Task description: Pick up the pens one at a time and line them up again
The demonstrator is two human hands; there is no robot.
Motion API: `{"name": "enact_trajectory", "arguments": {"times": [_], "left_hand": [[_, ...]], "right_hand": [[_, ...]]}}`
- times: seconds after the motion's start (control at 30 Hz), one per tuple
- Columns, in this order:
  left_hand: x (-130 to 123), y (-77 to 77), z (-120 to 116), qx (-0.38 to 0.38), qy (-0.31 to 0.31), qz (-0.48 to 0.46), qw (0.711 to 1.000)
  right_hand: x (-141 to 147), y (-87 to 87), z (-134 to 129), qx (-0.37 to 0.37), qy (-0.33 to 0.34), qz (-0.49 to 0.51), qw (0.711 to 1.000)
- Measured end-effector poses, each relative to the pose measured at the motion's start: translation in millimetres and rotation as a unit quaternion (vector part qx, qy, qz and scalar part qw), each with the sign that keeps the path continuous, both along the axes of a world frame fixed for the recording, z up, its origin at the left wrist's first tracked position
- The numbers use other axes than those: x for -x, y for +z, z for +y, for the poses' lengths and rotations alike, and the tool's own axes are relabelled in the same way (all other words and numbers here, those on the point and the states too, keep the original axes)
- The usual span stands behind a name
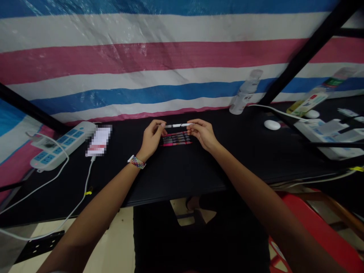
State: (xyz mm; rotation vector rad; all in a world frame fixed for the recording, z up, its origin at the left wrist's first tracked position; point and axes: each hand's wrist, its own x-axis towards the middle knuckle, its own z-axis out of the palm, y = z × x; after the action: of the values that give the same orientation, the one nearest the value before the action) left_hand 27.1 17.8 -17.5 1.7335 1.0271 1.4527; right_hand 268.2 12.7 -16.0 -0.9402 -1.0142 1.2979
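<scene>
A white pen (pixel 178 125) with dark parts lies level between my two hands. My left hand (pixel 153 136) is closed on its left end, and a woven multicoloured band circles that wrist. Its right end is pinched by the fingers of my right hand (pixel 202 133). Just below the white pen, several pens with pink and dark parts (pixel 178 143) lie side by side in a row on the black table (pixel 182 174). My fingers partly hide the ends of some of these.
On the left are a power strip (pixel 64 146) and a phone (pixel 99 140) with a white cable. Further right stand a clear bottle (pixel 246 93), a white mouse-like object (pixel 272 125), and a tilted bottle (pixel 318 94). A red stool (pixel 315 223) is at lower right.
</scene>
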Motion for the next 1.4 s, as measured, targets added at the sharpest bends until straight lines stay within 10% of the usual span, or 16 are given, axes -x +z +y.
{"name": "enact_trajectory", "arguments": {"times": [1.17,1.4], "left_hand": [[3.4,2.3,-1.1,-0.027,0.038,0.05,0.998],[3.1,6.5,-2.3,-0.021,0.036,0.017,0.999]], "right_hand": [[3.2,-2.1,-1.3,0.0,-0.009,-0.001,1.0],[-0.2,6.8,-3.0,0.059,0.075,0.133,0.986]]}}
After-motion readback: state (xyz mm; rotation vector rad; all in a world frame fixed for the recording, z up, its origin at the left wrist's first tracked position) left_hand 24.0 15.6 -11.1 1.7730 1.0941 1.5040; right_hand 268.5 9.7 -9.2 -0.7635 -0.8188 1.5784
